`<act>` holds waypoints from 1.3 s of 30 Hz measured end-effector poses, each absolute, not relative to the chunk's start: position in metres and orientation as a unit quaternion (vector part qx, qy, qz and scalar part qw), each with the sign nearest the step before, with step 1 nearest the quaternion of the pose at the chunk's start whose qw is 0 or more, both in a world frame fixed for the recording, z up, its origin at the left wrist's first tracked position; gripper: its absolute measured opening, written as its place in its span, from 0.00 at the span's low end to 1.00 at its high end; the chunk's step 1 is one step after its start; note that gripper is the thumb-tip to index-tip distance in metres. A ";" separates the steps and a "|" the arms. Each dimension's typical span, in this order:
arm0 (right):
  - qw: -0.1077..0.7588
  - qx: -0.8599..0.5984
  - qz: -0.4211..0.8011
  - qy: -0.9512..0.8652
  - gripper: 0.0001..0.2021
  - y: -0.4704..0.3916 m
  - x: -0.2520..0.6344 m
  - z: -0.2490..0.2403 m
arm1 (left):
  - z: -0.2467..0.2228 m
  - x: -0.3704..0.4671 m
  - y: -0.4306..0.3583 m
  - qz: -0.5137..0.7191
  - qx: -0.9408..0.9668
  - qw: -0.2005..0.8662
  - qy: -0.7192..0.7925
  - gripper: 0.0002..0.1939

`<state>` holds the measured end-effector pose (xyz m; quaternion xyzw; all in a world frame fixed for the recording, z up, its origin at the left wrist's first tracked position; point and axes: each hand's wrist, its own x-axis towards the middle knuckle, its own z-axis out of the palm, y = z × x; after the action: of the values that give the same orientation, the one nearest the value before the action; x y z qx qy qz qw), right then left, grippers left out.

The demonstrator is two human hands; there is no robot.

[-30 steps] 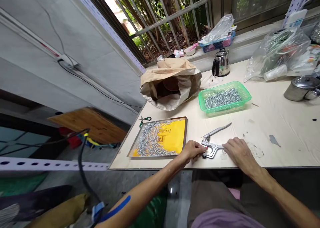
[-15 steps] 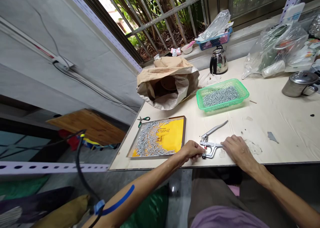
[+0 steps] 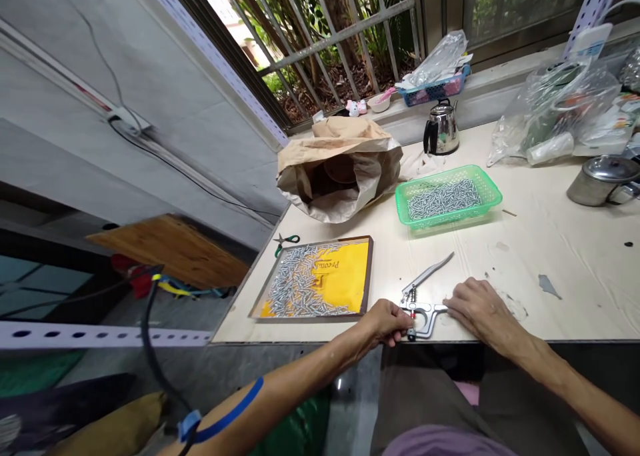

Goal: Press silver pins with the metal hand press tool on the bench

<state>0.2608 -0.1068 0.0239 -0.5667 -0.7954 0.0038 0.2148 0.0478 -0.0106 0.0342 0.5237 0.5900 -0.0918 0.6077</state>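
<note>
Silver snap-fastener pliers point(image 3: 426, 309) lie at the table's front edge, their handles spread apart. My right hand point(image 3: 483, 313) rests on the table with its fingers closed on the end of the lower handle. At the jaw end, by a small red part, my left hand point(image 3: 387, 323) is closed in a pinch; whatever sits in the fingertips is too small to make out. Left of this hand lies a shallow tray point(image 3: 371, 259) with a yellow bottom, holding many small silver metal pieces point(image 3: 300, 283).
A green plastic basket point(image 3: 407, 226) with more silver pieces stands behind the pliers. Green-handled scissors point(image 3: 287, 241) lie beyond the tray. Farther back are an open brown paper bag point(image 3: 300, 176) and a metal kettle point(image 3: 443, 129). A lidded metal pot point(image 3: 597, 183) stands at right.
The pliers and both hands have shifted slightly toward the table's front edge. My left hand remains pinched at the jaws, and the handles stay spread. The whole view has tilted a little.
</note>
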 end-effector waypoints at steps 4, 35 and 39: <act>0.186 -0.550 0.069 -0.812 0.06 -0.105 0.268 0.034 | 0.032 0.045 -0.016 -0.071 0.531 0.608 0.586 0.15; -0.018 -0.587 0.134 -0.798 0.27 -0.057 0.272 0.064 | 0.032 0.044 -0.029 -0.063 0.572 0.551 0.604 0.21; -0.017 -0.591 0.122 -0.797 0.25 -0.060 0.271 0.061 | 0.042 0.039 -0.031 -0.006 0.705 0.393 0.590 0.21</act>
<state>0.2712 -0.0601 0.0606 -0.5907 -0.7974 0.1222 -0.0167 0.0393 -0.0315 0.0418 0.7053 0.5900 -0.0061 0.3929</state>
